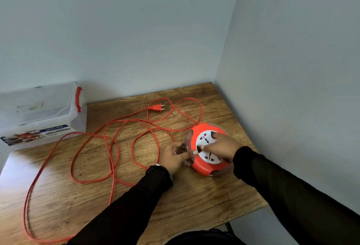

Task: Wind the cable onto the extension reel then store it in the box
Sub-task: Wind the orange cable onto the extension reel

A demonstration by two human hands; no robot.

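A round orange extension reel (pixel 202 164) with a white socket face lies flat on the wooden table (pixel 194 202), right of centre. My right hand (pixel 224 145) rests on the socket face, fingers pressed onto it. My left hand (pixel 176 155) grips the reel's left rim, thumb on the orange edge. The orange cable (pixel 109 147) sprawls in loose loops over the left half of the table. Its plug (pixel 156 107) lies near the back edge. A clear plastic box (pixel 41 114) with red latches stands at the back left, lid on.
Pale walls close the table in at the back and on the right, forming a corner behind the reel. Part of the cable hangs over the table's front-left edge. Bare wood shows in front of the reel.
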